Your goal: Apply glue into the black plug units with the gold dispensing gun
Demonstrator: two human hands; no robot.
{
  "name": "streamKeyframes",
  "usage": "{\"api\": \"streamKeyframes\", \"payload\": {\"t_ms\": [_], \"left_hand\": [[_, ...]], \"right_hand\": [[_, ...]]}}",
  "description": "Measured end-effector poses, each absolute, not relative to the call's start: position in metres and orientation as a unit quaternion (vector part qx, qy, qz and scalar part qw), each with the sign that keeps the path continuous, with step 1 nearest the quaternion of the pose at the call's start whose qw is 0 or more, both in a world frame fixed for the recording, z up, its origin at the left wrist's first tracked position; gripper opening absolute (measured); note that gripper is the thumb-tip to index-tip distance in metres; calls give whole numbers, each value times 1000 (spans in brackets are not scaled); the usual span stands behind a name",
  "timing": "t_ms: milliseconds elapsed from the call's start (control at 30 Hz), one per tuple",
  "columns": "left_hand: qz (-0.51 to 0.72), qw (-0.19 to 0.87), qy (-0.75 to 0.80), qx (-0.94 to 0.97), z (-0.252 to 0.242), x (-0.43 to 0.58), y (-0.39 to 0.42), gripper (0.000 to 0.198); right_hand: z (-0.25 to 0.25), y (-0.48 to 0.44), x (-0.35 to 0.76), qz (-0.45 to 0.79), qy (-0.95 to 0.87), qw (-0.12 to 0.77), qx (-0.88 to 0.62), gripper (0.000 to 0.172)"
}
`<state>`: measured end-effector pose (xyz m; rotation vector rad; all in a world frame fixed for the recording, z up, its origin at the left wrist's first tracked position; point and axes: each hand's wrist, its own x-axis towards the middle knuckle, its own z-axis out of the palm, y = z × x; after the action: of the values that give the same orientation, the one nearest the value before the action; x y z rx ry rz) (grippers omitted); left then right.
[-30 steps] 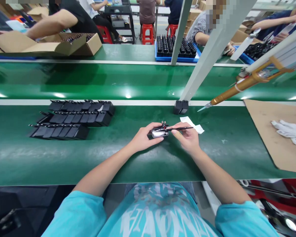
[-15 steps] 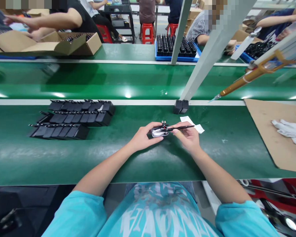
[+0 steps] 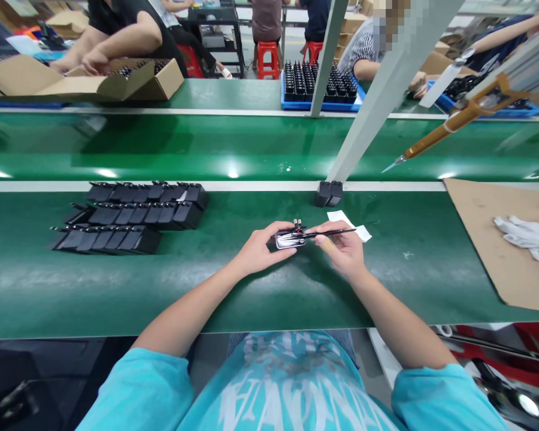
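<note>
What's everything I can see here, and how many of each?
open case: one, black with whitish inside, in the left hand
slim tool: one, black, in the right hand
rows of blocks: three, black, left
loose blocks: two, black, near centre
paper: count unclear, white, near right hand
cardboard sheet: one, brown, right
glove bundle: one, white, on the sheet
dispenser: one, amber, upper right
posts: at least two, pale, upper right
trays: at least two, blue, background
boxes: several, brown, background
stools: at least three, red, background
co-workers: at least five, mixed clothing, background
bench: one, green, foreground
shirt: one, turquoise, bottom
hands: two, bare, centre
</note>
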<state>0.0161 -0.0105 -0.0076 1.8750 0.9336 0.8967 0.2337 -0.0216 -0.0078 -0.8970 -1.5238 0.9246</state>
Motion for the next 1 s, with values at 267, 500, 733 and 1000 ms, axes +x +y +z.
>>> {"api": "streamKeyframes", "payload": {"t_ms": [267, 500, 733, 1000], "left_hand": [[347, 417, 376, 751, -8, 15, -10, 48], [341, 417, 380, 752, -6, 15, -10, 47], [317, 389, 389, 773, -6, 11, -6, 48], [162, 328, 447, 817, 2, -19, 15, 46]], "right_hand": [[-8, -20, 235, 386, -664, 522, -371, 13], [-7, -21, 235, 397, -650, 519, -388, 15], [-6, -19, 238, 408, -640, 533, -374, 12], [0, 12, 262, 562, -528, 413, -484, 69]]}}
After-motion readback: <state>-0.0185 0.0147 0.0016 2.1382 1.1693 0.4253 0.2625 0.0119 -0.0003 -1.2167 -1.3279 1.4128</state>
